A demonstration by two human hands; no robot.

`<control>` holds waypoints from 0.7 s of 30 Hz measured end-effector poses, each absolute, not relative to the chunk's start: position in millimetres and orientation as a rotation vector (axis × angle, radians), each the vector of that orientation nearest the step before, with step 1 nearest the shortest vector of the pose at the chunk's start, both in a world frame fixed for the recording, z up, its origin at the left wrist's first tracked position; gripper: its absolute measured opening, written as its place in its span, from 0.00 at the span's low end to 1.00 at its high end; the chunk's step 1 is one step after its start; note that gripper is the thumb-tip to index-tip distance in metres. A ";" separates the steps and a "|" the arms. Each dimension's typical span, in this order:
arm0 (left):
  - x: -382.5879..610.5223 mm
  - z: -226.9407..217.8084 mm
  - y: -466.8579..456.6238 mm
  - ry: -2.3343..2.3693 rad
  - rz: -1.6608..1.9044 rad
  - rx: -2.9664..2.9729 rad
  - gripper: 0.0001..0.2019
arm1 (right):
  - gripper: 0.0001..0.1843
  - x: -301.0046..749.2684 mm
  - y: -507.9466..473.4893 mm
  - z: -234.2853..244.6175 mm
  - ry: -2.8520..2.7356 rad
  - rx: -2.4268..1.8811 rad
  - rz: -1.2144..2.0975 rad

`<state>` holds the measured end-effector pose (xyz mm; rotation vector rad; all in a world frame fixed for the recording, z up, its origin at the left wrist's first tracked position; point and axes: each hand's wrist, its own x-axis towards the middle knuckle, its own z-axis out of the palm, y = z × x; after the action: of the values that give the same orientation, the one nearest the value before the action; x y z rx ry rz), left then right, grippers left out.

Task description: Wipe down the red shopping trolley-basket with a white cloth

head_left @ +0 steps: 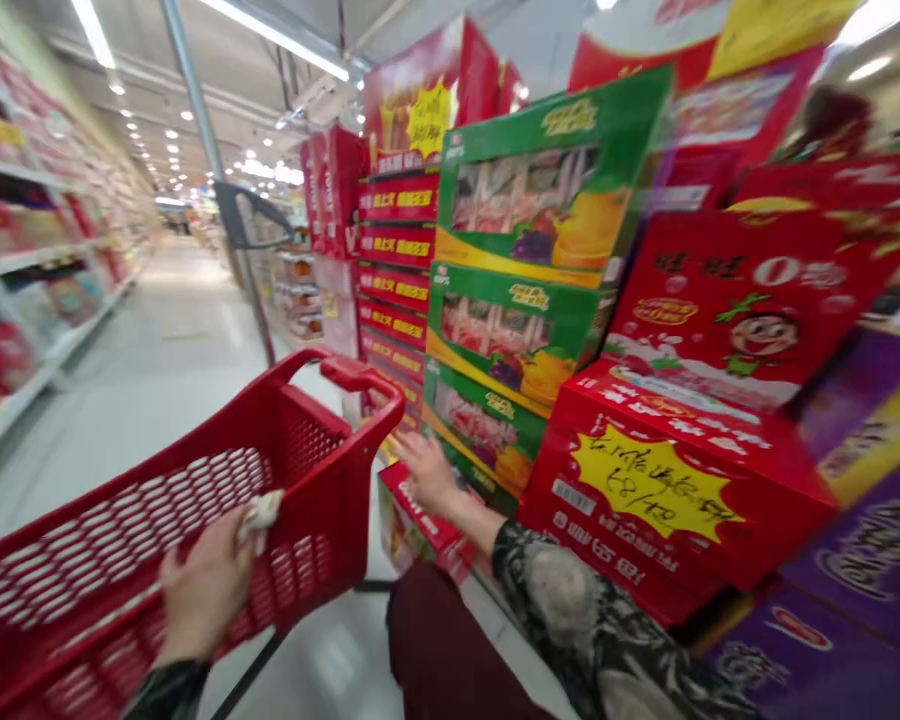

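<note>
My left hand (208,582) is closed on a crumpled white tissue (263,512), against the near side of a red plastic shopping basket cart (341,490). Whether it also grips the cart's rim is hard to tell. Past the cart's end, my right hand (426,472) reaches forward with its fingers stretched out and nothing seen in it. Just below it stands a red gift box (427,520) at floor level. Beside the fingers rises a stack of green fruit-pictured gift boxes (491,335). The cart's visible inside shows no goods.
To the right, red drink cartons (637,480) carry a yellow handwritten price sign, with purple boxes (855,600) beyond. Stacked red cases (397,245) stand behind the green boxes. A metal pole (204,110) rises past the cart. Stocked shelves (34,250) line the aisle's left side.
</note>
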<state>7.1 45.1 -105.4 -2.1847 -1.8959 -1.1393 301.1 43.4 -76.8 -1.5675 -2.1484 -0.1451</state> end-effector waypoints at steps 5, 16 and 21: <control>2.1 -125.6 41.6 -2.068 -0.999 -2.012 0.18 | 0.26 407.1 19.7 -172.2 -2.001 -2.046 0.110; 2.8 -123.2 34.0 -2.153 -0.943 -1.901 0.17 | 0.28 440.3 60.7 -257.6 -2.186 -2.069 0.386; 4.3 -121.6 31.0 -2.169 -0.932 -1.899 0.16 | 0.27 438.5 90.1 -264.1 -2.181 -2.162 0.361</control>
<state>4.3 31.0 -121.6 -1.8985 -2.1695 -0.9325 438.5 90.1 -264.1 -2.1625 -2.1806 0.3607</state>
